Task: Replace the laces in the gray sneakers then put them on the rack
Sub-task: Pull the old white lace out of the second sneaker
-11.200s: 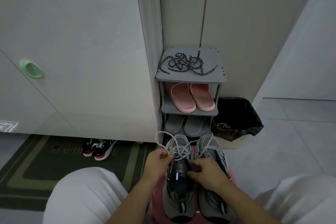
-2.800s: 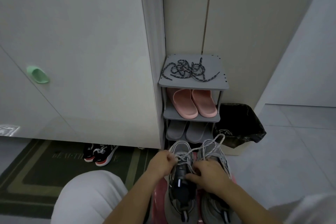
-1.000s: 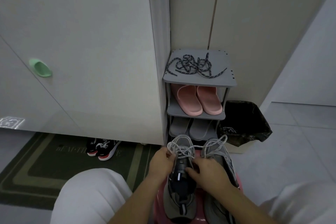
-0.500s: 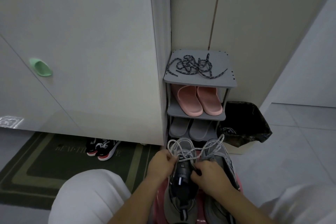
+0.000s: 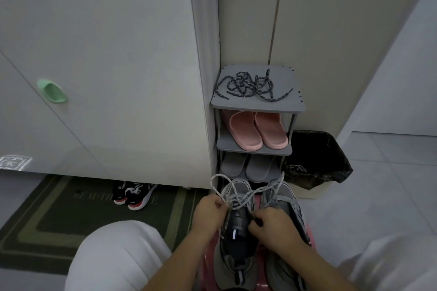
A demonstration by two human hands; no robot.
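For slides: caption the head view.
Left hand pinches the gray sneaker's pale lace, right hand grips its upper; dark laces atop rack.

we've got a big white cabinet with a mint green handle, beige wall panels behind, pale floor tiles, dark green doormat — black-lined bin by the wall
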